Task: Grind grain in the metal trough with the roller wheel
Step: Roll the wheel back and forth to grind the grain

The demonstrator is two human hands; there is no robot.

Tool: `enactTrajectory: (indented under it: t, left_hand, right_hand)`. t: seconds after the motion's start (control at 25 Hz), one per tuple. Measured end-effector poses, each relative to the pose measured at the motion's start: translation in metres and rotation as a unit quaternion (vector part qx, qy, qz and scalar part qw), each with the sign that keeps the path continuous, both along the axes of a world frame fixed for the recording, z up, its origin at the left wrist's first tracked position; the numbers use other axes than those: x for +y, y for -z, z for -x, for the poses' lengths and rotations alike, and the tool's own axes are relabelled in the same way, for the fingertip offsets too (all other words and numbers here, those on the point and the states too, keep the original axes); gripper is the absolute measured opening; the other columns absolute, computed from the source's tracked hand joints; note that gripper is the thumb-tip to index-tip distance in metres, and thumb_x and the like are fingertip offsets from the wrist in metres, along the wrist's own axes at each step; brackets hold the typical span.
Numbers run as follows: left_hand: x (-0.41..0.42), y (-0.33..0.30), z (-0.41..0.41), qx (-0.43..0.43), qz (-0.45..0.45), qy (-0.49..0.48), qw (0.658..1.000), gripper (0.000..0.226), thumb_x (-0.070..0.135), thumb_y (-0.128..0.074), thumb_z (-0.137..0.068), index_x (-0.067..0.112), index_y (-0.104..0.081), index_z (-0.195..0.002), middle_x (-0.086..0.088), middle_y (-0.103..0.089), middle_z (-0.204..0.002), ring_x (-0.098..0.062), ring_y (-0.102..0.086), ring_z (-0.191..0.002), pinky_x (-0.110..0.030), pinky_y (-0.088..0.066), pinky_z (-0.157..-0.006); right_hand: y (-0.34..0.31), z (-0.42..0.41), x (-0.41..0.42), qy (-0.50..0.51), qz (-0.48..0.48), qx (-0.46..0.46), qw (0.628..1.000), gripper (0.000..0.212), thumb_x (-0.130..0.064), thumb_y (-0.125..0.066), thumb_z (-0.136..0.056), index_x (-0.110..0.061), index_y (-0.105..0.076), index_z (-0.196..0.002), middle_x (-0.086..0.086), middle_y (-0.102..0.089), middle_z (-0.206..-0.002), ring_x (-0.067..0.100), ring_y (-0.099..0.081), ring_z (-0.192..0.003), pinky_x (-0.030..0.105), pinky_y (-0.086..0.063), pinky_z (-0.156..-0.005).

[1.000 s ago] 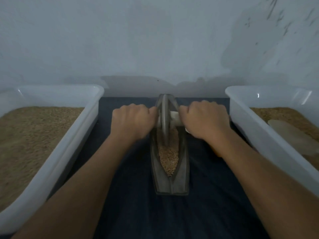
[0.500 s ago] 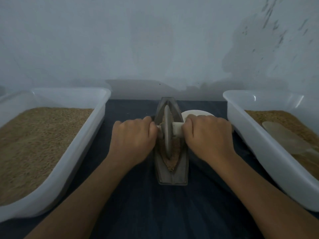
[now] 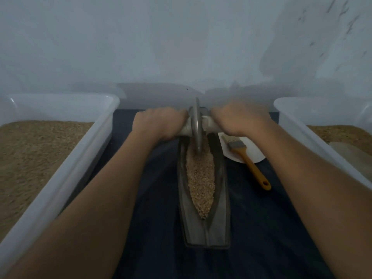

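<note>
A narrow boat-shaped metal trough [image 3: 221,218] lies lengthwise on the dark cloth in front of me, with brown grain [image 3: 200,182] along its groove. The grey roller wheel [image 3: 196,125] stands upright at the trough's far end, its rim down in the grain. A pale axle handle runs through the wheel. My left hand [image 3: 159,122] grips the handle on the wheel's left side. My right hand [image 3: 239,119] grips it on the right side. Both arms are stretched forward.
A white plastic tub [image 3: 66,166] of grain stands at the left, another white tub [image 3: 302,137] of grain at the right. A brush with an orange handle [image 3: 249,162] lies on a white plate [image 3: 255,154] right of the trough. A pale wall rises close behind.
The wheel has rolled from the middle of the trough to its far end, with both hands moving forward. The near stretch of grain, the brush and plate are now uncovered.
</note>
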State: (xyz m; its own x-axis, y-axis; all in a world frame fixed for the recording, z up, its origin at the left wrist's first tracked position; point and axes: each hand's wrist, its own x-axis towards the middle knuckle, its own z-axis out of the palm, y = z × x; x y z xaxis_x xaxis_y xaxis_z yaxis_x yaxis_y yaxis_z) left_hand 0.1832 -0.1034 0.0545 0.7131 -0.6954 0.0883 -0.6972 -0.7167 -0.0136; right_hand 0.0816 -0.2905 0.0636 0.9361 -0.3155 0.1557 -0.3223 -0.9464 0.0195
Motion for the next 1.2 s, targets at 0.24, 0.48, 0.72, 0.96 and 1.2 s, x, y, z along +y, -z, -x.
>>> enactTrajectory:
  t: [0.24,0.48,0.72,0.96,1.2]
  left_hand:
    - [0.050,0.025,0.084,-0.224,0.113,0.050,0.967,0.028,0.022,-0.064,-0.096,0.018,-0.048,-0.073,0.001,-0.052,-0.063,-0.027,-0.055,-0.052,-0.032,-0.041,-0.050]
    - [0.081,0.039,0.127,-0.182,0.223,0.026,0.957,0.031,0.038,-0.024,-0.106,0.032,-0.037,-0.079,0.011,-0.041,-0.070,-0.013,-0.037,-0.060,-0.039,-0.032,-0.066]
    - [0.050,0.021,0.092,-0.232,0.120,0.055,0.964,0.032,0.030,-0.043,-0.101,0.019,-0.053,-0.073,0.006,-0.048,-0.063,-0.019,-0.044,-0.052,-0.031,-0.032,-0.052]
    - [-0.008,-0.004,0.005,-0.036,0.022,-0.018,0.999,0.069,0.055,-0.009,-0.088,0.021,-0.062,-0.117,-0.013,-0.063,-0.132,-0.037,-0.060,-0.115,-0.045,-0.034,-0.082]
    - [0.005,0.007,0.007,0.009,0.029,-0.047,0.998,0.052,0.050,-0.019,-0.092,0.020,-0.054,-0.115,-0.017,-0.062,-0.124,-0.037,-0.057,-0.105,-0.046,-0.035,-0.079]
  right_hand:
    - [0.029,0.096,0.057,0.019,0.099,-0.153,0.983,0.048,-0.042,-0.001,-0.091,-0.025,-0.037,-0.064,-0.008,-0.037,-0.060,0.011,-0.030,-0.052,0.029,-0.015,-0.051]
    - [0.037,0.140,0.084,-0.011,0.072,-0.255,0.964,0.038,-0.037,-0.028,-0.104,-0.025,-0.051,-0.076,-0.009,-0.041,-0.063,0.013,-0.039,-0.053,0.036,-0.038,-0.053]
    - [0.037,0.105,0.054,0.035,0.082,-0.161,0.983,0.043,-0.039,-0.022,-0.100,-0.023,-0.043,-0.066,-0.006,-0.043,-0.060,0.011,-0.038,-0.053,0.029,-0.023,-0.051]
    - [0.003,0.017,-0.002,0.015,-0.023,0.042,0.999,0.016,-0.026,-0.034,-0.101,-0.023,-0.045,-0.090,0.003,-0.048,-0.085,0.018,-0.047,-0.073,0.033,-0.030,-0.059]
    - [-0.006,0.013,0.011,0.045,-0.037,-0.005,0.998,0.051,-0.055,-0.015,-0.084,-0.021,-0.054,-0.080,0.008,-0.057,-0.083,0.027,-0.053,-0.075,0.041,-0.046,-0.075]
